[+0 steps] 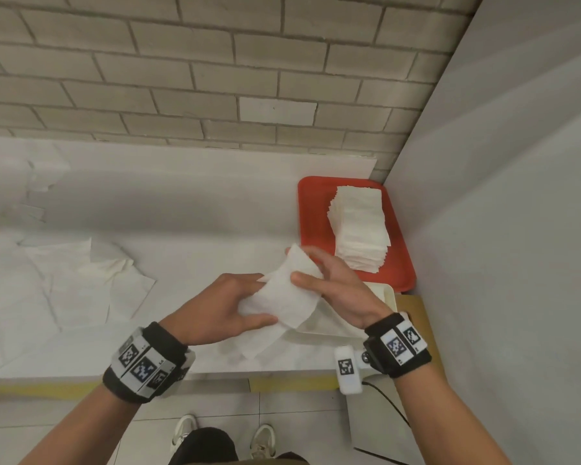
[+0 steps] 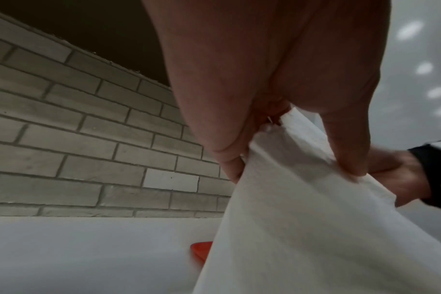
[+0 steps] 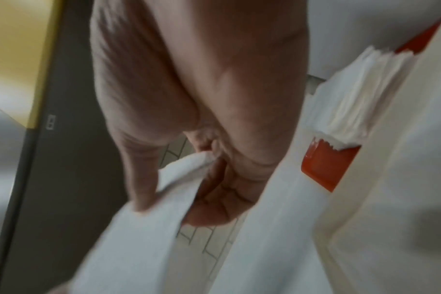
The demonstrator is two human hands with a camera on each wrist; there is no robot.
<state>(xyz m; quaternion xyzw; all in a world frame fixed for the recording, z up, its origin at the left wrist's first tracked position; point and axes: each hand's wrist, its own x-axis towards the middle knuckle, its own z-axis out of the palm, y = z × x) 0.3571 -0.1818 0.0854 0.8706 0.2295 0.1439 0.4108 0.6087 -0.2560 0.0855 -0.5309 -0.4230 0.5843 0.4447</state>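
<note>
My left hand point(image 1: 215, 307) and right hand point(image 1: 332, 283) both pinch one napkin point(image 1: 282, 298). The stack point(image 1: 361, 226) sits on the tray point(image 1: 316, 213) at 1 o'clock.

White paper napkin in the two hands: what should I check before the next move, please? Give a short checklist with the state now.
1. The left hand pinches the white paper napkin: ok.
2. The right hand pinches its far end: ok.
3. Napkin folded flat: not ok, it curves loosely between the hands.
4. Its edges aligned: cannot tell, fingers hide them.
5. The stack of folded white napkins sits inside the red plastic tray: ok.
6. Top of that stack free: ok.
</note>
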